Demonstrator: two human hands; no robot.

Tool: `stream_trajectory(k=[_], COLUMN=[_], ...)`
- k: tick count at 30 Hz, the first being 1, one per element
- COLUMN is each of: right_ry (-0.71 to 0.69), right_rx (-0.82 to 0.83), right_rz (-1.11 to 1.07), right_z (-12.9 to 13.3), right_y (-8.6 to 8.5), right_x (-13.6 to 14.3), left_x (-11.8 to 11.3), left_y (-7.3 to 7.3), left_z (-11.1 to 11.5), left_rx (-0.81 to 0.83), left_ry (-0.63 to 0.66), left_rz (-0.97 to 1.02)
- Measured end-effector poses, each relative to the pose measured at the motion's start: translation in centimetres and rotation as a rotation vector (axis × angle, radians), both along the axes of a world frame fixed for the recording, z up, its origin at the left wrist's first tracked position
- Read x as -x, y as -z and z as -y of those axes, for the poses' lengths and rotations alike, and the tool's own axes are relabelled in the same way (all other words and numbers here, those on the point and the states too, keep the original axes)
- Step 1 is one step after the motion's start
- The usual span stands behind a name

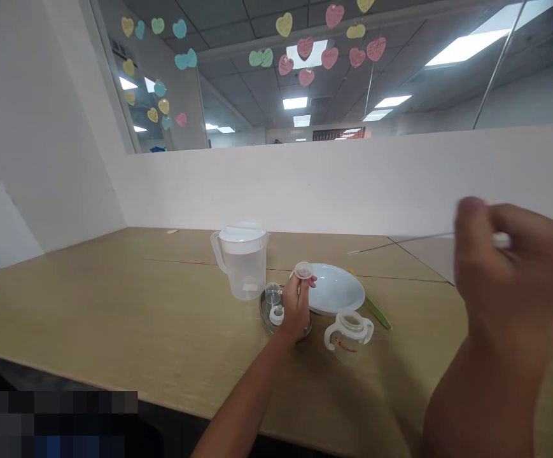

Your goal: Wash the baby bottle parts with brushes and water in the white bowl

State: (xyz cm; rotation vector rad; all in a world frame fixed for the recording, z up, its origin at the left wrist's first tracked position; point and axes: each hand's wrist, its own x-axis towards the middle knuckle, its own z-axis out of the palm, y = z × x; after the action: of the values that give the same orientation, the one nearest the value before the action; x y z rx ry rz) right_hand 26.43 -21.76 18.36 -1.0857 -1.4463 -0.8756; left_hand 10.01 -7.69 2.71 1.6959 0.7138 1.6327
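Over the round metal tray (pixel 265 320), my left hand (pixel 296 308) is closed on a small round translucent piece (pixel 303 270), whose exact kind I cannot make out. My right hand (pixel 505 267) is raised at the right, blurred, its fingers pinched on a thin rod (pixel 400 241) that points left; its far end hangs above the table. A clear dome cap (pixel 272 293) and a white ring-shaped part (pixel 277 314) lie on the tray, partly beside my left hand. To the right stands a clear baby bottle (pixel 347 348) with white two-handled collar and open top.
Behind the tray stands a translucent lidded pitcher (pixel 245 270). A white bowl (pixel 336 289) sits right of my left hand, with a long green handle (pixel 378 312) beside it. The wooden table (pixel 114 305) meets a white wall (pixel 276 191) at the back.
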Motion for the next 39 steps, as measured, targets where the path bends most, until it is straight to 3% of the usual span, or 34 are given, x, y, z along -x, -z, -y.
stream_trajectory(k=[1,3,7,9,11,14,15,16,20,23,31,33,35,39], right_ry=[0.079,0.066,0.103,0.053,0.063,0.218,0.208,0.103,-0.611,-0.83,-0.828,-0.818,-0.782,-0.6], right_rx=[0.02,0.317,0.881,1.13,1.283,1.28,1.26,1.272,1.44,1.447,1.432,1.461,1.496,1.571], right_rz=[-0.147,-0.297,-0.427,-0.466,-0.439,-0.335,-0.309,-0.29,-0.203,-0.172,-0.31,-0.362,-0.38,-0.288], right_z=[-1.6,-6.0,-14.4,-16.7,-17.6,-17.1,-16.7,-16.2,-14.3,-13.8,-15.0,-14.9,-14.7,-15.5], right_y=[0.5,2.2,8.0,10.6,11.9,11.0,10.2,9.3,6.6,6.2,7.9,8.0,8.0,9.0], right_x=[-1.3,-3.4,-6.4,-7.1,-7.3,-6.2,-5.4,-4.5,-0.3,1.9,1.3,0.3,-0.8,-3.2], left_x=[-0.1,-0.3,-0.4,-0.3,-0.1,0.0,0.0,0.0,-0.2,-0.3,0.1,0.3,0.6,1.7], left_y=[-0.1,0.0,0.4,0.5,0.4,0.3,0.3,0.3,0.1,0.1,0.6,0.9,1.1,1.1], left_z=[0.1,0.1,-0.2,-0.3,-0.3,-0.3,-0.3,-0.2,-0.3,-0.7,-1.5,-1.3,-1.1,-1.2], left_rx=[0.014,0.048,0.093,0.118,0.15,0.174,0.176,0.175,0.132,0.127,0.305,0.266,0.161,-0.027], left_ry=[0.01,0.064,0.156,0.173,0.173,0.137,0.131,0.131,0.132,0.107,0.21,0.126,-0.037,-0.355], left_rz=[0.039,0.087,0.112,0.115,0.093,0.04,0.03,0.028,0.068,0.112,0.146,0.045,-0.112,-0.483])
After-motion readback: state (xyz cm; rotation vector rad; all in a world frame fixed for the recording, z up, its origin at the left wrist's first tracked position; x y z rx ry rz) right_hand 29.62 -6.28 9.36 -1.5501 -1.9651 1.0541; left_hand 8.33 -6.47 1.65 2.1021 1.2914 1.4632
